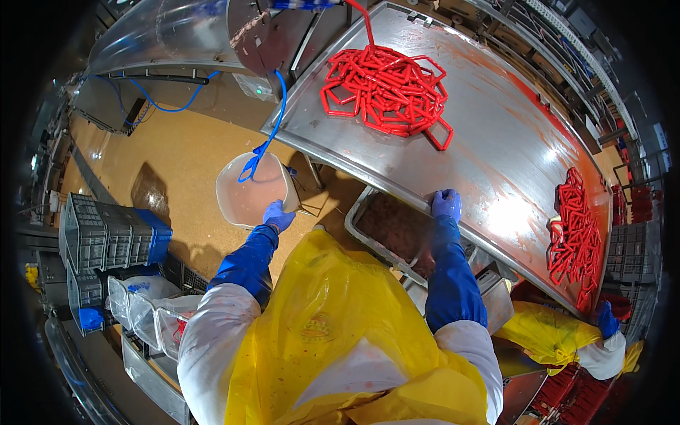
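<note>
My left hand (278,216), in a blue-violet glove, grips the rim of a white tub (237,202) that stands over the floor and holds something pale pink. A blue hose or cord (282,106) hangs down with its looped end at the tub. My right hand (446,204), gloved the same way, is closed over the near edge of a steel table (482,170); its fingertips are partly hidden. A tangled heap of red linked sausages (389,88) lies on the table ahead, with one strand rising from it to a machine. A second heap of linked sausages (577,237) sits at the right end.
Below the table edge stands a grey bin (389,227) of pinkish meat. Grey crates (106,234) and clear-lined tubs (152,312) are stacked at left. A large steel machine (170,35) is at the far left. At right, a co-worker in a yellow apron (545,333) stands by the table.
</note>
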`<state>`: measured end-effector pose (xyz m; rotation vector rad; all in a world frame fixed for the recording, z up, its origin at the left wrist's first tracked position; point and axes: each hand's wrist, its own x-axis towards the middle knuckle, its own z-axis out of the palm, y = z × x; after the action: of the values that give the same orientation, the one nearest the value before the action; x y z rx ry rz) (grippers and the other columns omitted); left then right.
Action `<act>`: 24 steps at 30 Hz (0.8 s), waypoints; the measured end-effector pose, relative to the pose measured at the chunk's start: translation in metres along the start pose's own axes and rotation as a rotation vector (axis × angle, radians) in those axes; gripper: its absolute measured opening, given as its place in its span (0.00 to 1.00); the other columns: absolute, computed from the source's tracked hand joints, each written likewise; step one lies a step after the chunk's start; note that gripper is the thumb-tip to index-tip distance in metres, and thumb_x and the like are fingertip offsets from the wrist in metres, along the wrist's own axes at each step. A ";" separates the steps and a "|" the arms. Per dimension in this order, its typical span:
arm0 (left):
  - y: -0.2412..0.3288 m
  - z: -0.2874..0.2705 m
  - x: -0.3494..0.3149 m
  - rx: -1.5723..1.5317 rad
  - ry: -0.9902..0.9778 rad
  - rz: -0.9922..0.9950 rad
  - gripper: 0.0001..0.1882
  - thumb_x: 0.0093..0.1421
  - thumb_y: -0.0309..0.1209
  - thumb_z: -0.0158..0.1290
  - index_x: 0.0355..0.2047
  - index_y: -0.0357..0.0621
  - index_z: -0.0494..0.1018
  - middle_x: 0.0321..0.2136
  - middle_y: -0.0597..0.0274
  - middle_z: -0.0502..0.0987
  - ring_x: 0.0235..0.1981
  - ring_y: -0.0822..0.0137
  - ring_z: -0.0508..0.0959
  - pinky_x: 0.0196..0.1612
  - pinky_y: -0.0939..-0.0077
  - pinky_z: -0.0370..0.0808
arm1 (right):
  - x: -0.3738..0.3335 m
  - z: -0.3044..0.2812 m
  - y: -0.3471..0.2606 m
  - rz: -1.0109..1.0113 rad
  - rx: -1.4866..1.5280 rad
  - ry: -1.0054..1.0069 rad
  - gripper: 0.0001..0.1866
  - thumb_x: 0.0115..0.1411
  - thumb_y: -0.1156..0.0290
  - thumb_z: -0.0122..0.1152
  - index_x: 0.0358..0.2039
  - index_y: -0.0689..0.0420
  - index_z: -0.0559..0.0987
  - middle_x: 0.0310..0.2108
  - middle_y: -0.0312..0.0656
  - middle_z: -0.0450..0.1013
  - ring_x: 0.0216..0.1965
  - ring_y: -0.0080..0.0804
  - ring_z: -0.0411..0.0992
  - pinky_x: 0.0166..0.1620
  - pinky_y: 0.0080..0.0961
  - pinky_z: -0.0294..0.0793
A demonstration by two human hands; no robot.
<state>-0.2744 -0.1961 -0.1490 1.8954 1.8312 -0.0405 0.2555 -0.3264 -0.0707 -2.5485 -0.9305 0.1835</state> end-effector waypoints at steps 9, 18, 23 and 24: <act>-0.006 0.006 0.003 0.013 0.013 -0.003 0.34 0.51 0.50 0.61 0.53 0.40 0.72 0.50 0.41 0.76 0.54 0.45 0.75 0.57 0.55 0.73 | -0.001 0.001 -0.001 -0.010 -0.009 0.019 0.15 0.59 0.56 0.64 0.36 0.55 0.79 0.39 0.50 0.76 0.44 0.50 0.75 0.50 0.45 0.74; 0.003 -0.002 -0.001 -0.004 -0.007 -0.010 0.34 0.51 0.50 0.61 0.53 0.41 0.72 0.50 0.41 0.76 0.55 0.44 0.75 0.58 0.55 0.72 | 0.001 0.005 0.003 -0.041 0.018 0.073 0.14 0.57 0.58 0.65 0.33 0.56 0.79 0.36 0.50 0.76 0.42 0.51 0.75 0.47 0.47 0.75; -0.001 0.003 0.002 -0.004 -0.006 -0.002 0.33 0.51 0.48 0.62 0.53 0.40 0.72 0.50 0.41 0.76 0.53 0.44 0.75 0.58 0.56 0.72 | 0.000 0.004 0.003 -0.044 0.010 0.077 0.14 0.58 0.58 0.65 0.33 0.56 0.79 0.37 0.51 0.76 0.42 0.51 0.75 0.48 0.46 0.75; -0.003 0.004 0.005 -0.055 0.042 0.044 0.32 0.52 0.46 0.61 0.52 0.39 0.72 0.49 0.41 0.76 0.52 0.45 0.76 0.57 0.56 0.73 | -0.001 0.004 0.004 -0.042 0.005 0.081 0.14 0.58 0.58 0.65 0.33 0.56 0.79 0.37 0.51 0.76 0.42 0.51 0.75 0.48 0.46 0.75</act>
<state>-0.2754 -0.1933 -0.1548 1.9106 1.7986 0.0645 0.2559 -0.3285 -0.0760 -2.5096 -0.9502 0.0690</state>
